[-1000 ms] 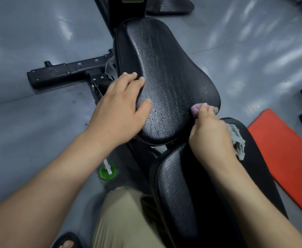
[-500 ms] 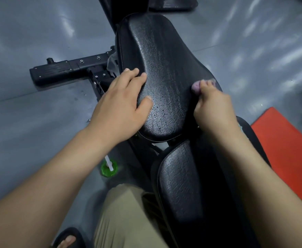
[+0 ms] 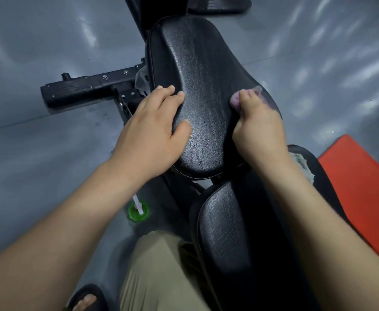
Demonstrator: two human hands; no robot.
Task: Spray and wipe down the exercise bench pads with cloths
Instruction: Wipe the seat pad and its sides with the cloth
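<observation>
A black textured bench pad (image 3: 197, 75) runs away from me, its near end dotted with spray droplets. My left hand (image 3: 152, 129) lies flat on the pad's left edge, fingers straight. My right hand (image 3: 259, 129) grips a purple cloth (image 3: 235, 101) and presses it against the pad's right edge. A second black pad (image 3: 224, 239) sits nearer to me, under my right forearm. A grey cloth (image 3: 305, 164) lies on that nearer pad beside my right wrist, mostly hidden by the arm.
A green spray bottle (image 3: 138, 211) with a white nozzle stands on the grey floor left of the bench. The black metal bench foot (image 3: 76, 88) sticks out to the left. An orange mat (image 3: 361, 187) lies on the floor at right. My knee and sandalled foot are below.
My right hand has slid the purple cloth away from me along the pad's right edge. The left hand has stayed put on the left edge.
</observation>
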